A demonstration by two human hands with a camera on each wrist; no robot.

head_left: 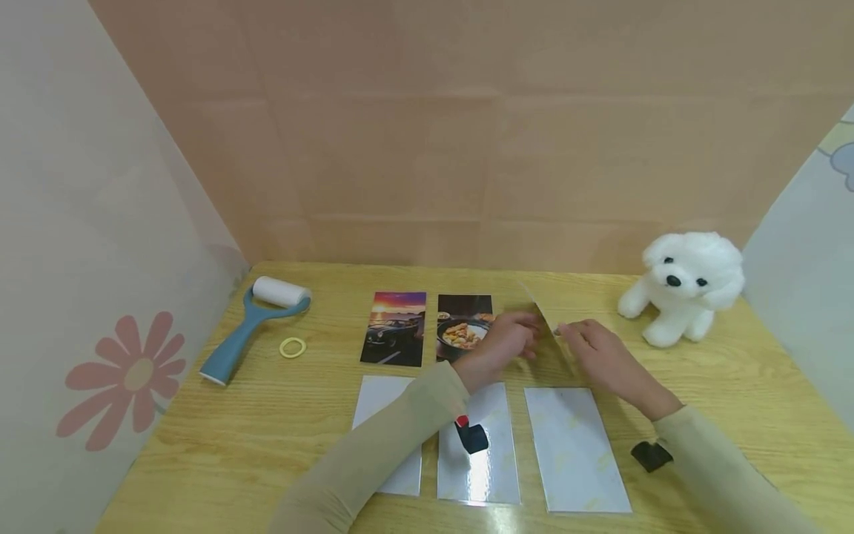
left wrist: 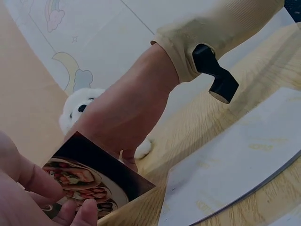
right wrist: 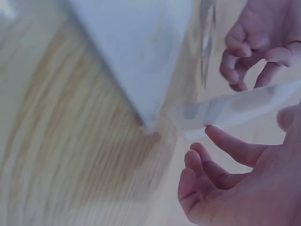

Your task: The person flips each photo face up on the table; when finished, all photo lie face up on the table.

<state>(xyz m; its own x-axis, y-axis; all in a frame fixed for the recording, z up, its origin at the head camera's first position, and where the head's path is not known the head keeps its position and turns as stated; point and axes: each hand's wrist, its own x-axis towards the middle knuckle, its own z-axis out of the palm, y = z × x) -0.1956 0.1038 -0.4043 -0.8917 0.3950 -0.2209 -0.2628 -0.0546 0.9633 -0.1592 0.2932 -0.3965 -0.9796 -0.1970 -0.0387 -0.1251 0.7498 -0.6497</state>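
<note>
A photo card (head_left: 552, 343) stands tilted on edge between the two hands; its picture of filled wraps (left wrist: 87, 181) faces the left hand. The right hand (head_left: 603, 360) pinches the card's edge, with an index finger (right wrist: 235, 147) against the pale back. On the picture side is the left hand (head_left: 503, 343), its fingers loosely bent close to the card; in the right wrist view they look apart from it. Flat behind the left hand lie a food-bowl photo card (head_left: 463, 311), partly hidden by that hand, and a car-at-sunset photo card (head_left: 395, 326).
Three clear-looking white sleeves or sheets lie in front: left (head_left: 380, 400), middle (head_left: 490, 475) and right (head_left: 577, 452). A blue-handled lint roller (head_left: 243, 334) and a yellow ring (head_left: 292, 347) lie at left. A white plush dog (head_left: 694, 285) sits at back right.
</note>
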